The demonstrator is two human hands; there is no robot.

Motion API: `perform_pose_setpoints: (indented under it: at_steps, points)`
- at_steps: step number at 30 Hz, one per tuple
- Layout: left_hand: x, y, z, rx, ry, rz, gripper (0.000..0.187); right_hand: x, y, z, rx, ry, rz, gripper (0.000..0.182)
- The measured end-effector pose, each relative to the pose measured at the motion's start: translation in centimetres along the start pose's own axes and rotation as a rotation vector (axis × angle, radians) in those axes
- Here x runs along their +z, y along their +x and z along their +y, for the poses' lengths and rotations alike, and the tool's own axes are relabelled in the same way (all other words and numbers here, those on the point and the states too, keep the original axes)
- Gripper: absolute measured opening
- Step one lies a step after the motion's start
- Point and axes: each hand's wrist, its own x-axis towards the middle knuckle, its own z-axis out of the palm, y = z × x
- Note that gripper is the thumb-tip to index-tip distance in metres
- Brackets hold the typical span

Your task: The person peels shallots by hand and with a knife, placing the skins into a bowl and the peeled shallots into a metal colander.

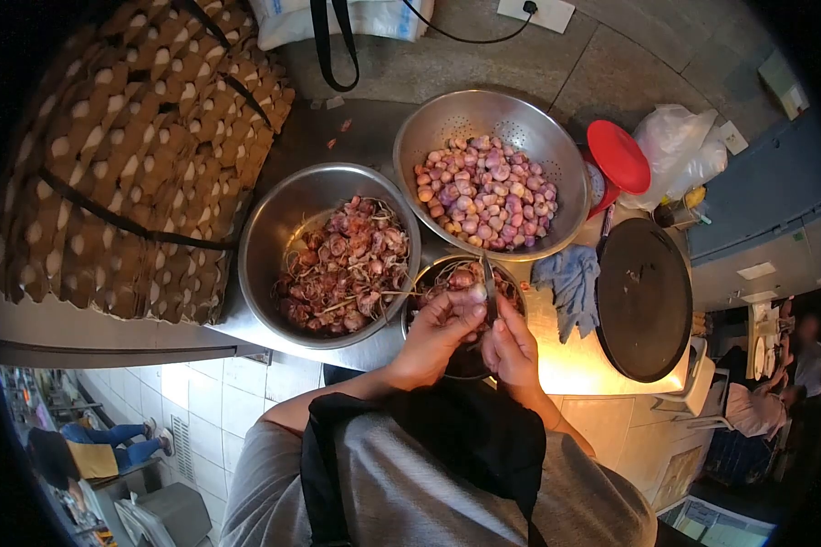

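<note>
My left hand (444, 330) pinches a small shallot (476, 293) over a pot (517, 290) holding shallot skins and unpeeled shallots. In my right hand (511, 346) is a small knife (490, 284), its blade pointing away from me beside the shallot. Left of the pot, a steel bowl (257, 264) contains a heap of unpeeled shallots (351, 264) with dry roots and skins. Behind it, a large steel colander (420, 128) holds many peeled pink-purple shallots (493, 191).
Stacked egg trays (137, 155) bound with black straps stand at the left. To the right are a blue cloth (567, 284), a round black tray (646, 301), a red scale (618, 157) and plastic bags (675, 150). A person (100, 448) is at lower left, others at far right.
</note>
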Motion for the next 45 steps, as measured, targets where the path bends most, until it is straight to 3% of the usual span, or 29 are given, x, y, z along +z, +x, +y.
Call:
perform_pose_setpoints:
  at_steps: [1, 11, 15, 19, 24, 27, 29, 33, 39, 44, 45]
  points:
    - [0.1, 0.1, 0.2, 0.021, -0.041, -0.012, 0.011, 0.1, -0.1, 0.1, 0.0, 0.012, -0.006, 0.042]
    - [-0.4, 0.1, 1.6, 0.091, -0.139, 0.051, 0.023, -0.5, 0.2, -0.3, 0.139, -0.016, -0.079, 0.043]
    - [-0.1, -0.2, 2.4, 0.109, 0.027, 0.068, 0.021, -0.8, 0.0, -1.9, 0.102, 0.003, -0.132, 0.042]
    - [-0.5, -0.2, 2.0, 0.109, 0.194, 0.072, 0.017, -0.6, 0.1, -1.9, -0.044, -0.505, -0.117, 0.041]
    - [-0.5, -0.5, 2.2, 0.182, 0.317, 0.083, 0.02, -0.8, 0.9, -1.3, -0.312, -0.72, -0.113, 0.042]
    - [-0.1, -0.5, 2.4, 0.21, 0.311, 0.071, 0.023, -1.1, 0.1, -1.6, 0.145, -0.021, -0.14, 0.042]
    - [0.3, -0.7, 3.0, 0.118, 0.266, 0.068, 0.026, -0.6, 0.0, -2.0, 0.099, -0.009, -0.164, 0.042]
    - [0.2, -0.4, 2.5, 0.233, 0.299, 0.037, 0.036, -0.3, 0.0, -1.8, 0.08, -0.1, -0.122, 0.042]
    - [0.3, -0.5, 2.9, 0.239, 0.293, 0.004, 0.042, -1.0, 0.1, -1.7, 0.075, 0.053, -0.18, 0.041]
    - [-0.6, 0.1, 2.1, 0.364, 0.423, -0.004, 0.042, -0.6, 0.1, -2.3, 0.116, -0.153, -0.146, 0.041]
    - [-0.5, -0.1, 2.2, 0.315, 0.384, 0.008, 0.041, -0.7, 0.1, -2.2, 0.103, -0.19, -0.148, 0.041]
